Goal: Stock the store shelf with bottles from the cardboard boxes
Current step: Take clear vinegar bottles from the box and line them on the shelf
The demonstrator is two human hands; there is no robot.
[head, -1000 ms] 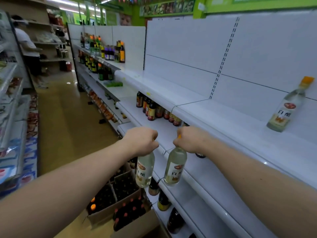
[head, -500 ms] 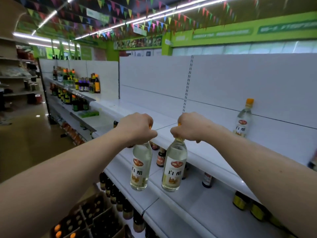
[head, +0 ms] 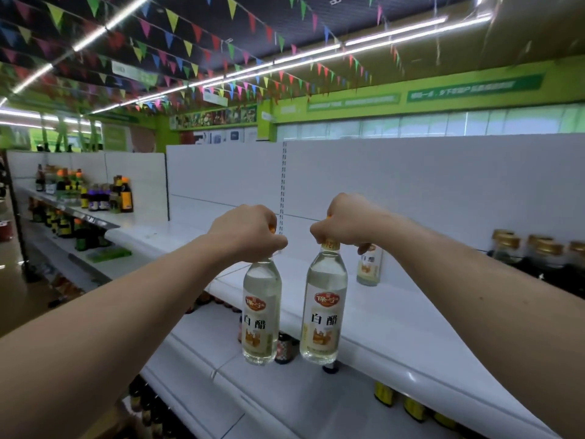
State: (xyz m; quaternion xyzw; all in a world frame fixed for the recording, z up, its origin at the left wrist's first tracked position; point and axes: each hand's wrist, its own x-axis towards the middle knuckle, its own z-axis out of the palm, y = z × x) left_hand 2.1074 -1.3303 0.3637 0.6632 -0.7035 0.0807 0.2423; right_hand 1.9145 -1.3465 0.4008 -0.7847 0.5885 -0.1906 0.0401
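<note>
The left hand (head: pixel 250 231) is curled round the cap of the left bottle (head: pixel 261 315), and the right hand (head: pixel 345 221) clasps the cap of the right bottle (head: pixel 323 312). Both hang side by side before the near lip of the white shelf (head: pixel 395 315), long axes near vertical, caps up, labels facing the camera. Held only at the top, either may swing, clip the lip or slip. Farther back a standing bottle (head: pixel 368 267) could be toppled by a careless set-down.

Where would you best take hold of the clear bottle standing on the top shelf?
Probably by the neck, from above and the aisle side: the bottle stands upright near the back panel, with bare shelf in front. The right hand hides its neck.
</note>
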